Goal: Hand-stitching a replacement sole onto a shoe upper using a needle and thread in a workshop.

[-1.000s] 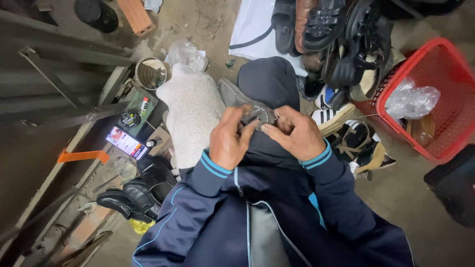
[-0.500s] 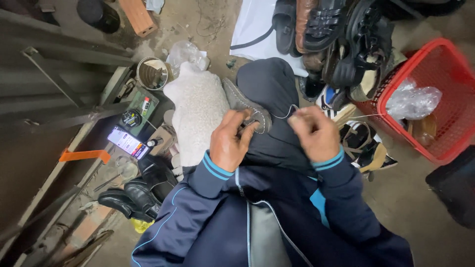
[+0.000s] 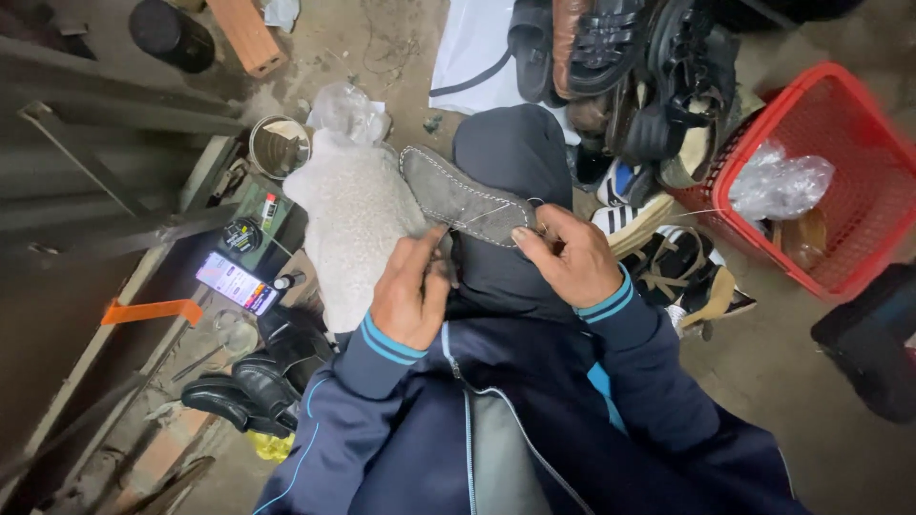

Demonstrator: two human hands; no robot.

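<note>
A grey shoe sole (image 3: pixel 456 195) with a line of white stitching along its rim lies across my dark-trousered knee (image 3: pixel 513 153). My left hand (image 3: pixel 410 291) is curled at the sole's near edge and holds it. My right hand (image 3: pixel 570 257) pinches the sole's right end, where a thin white thread (image 3: pixel 482 216) runs across it. A further strand of thread (image 3: pixel 692 213) stretches right from my right hand toward the basket. Both sleeves are dark blue with light blue cuff stripes.
A white fleecy cloth (image 3: pixel 353 224) lies left of my knee, with a metal tin (image 3: pixel 279 146) beyond it. A lit phone (image 3: pixel 236 283) and black shoes (image 3: pixel 250 386) sit at the left. Piled sandals (image 3: pixel 620 57) and a red basket (image 3: pixel 859 172) are at the right.
The sole, earlier bunched between both hands, now lies flat and exposed on my knee. My left hand has dropped to its near edge; my right hand has moved back to the sole's end.
</note>
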